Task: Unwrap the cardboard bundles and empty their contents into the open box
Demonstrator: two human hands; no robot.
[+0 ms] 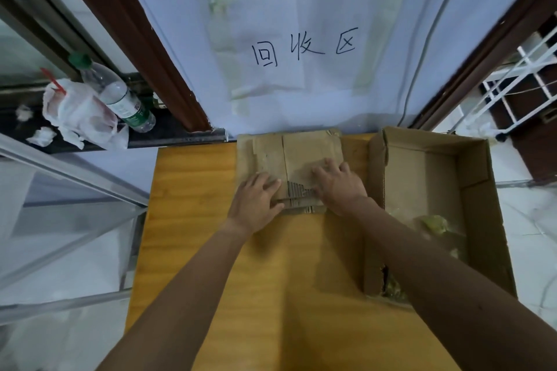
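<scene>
Nearest the camera, two bare forearms reached out over the yellow wooden worktop. The left hand lay on the near left corner of the cardboard bundle, fingers straight across its top and thumb against its near edge. Whether that thumb pinched a layer could not be told. The right hand was spread flat on the bundle's near right part, gripping nothing. Between the two hands a patch of bare corrugation showed where the facing was torn.

The bundle sat flat near the far edge of the worktop, its overlapping flaps folded shut, just beside the left wall of the open box. Some yellow-green scraps already lay in the box.

The step in hand looked like the opening of this bundle, with nothing yet tipped out. The next move probably called for one hand to pin the bundle down. The other would need to find a free flap edge and peel it back without tearing it. The bundle could then be lifted over the box wall and emptied.

Further off, a paper sign with handwritten characters hung on the wall. On a dark ledge to the left lay a plastic bottle and a crumpled plastic bag.
</scene>
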